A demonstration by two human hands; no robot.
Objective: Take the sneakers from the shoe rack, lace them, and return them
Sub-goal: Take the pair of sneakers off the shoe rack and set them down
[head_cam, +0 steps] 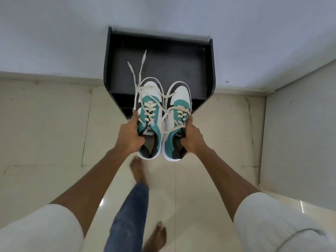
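Head view. Two sneakers, held side by side in the air in front of and above the black shoe rack [209, 73], toes toward 12 o'clock. The left hand [130, 136] grips the left sneaker [148, 113] at its collar, thumb along the outer flank, fingers [141, 140] curled into the opening and pinching the padded rim; the right hand [192, 140] holds the right sneaker [179, 113] in mirror fashion, fingers hooked inside the heel opening. Uppers: smooth white and teal panels with dark trim, likely pliant; soles white, rubbery, probably the stiffest part. Each shoe appears light enough for a one-hand hold. Flat cream laces [140, 70] are threaded through the eyelets but trail loose, two ends standing off toward 11 o'clock and strands crossing between the shoes; being limp, they may snag on the rack edge. The collar offers the firmest purchase. Rack: matte, rigid, box-shaped, open on top, set against a pale wall on glossy floor tiles [45, 133]
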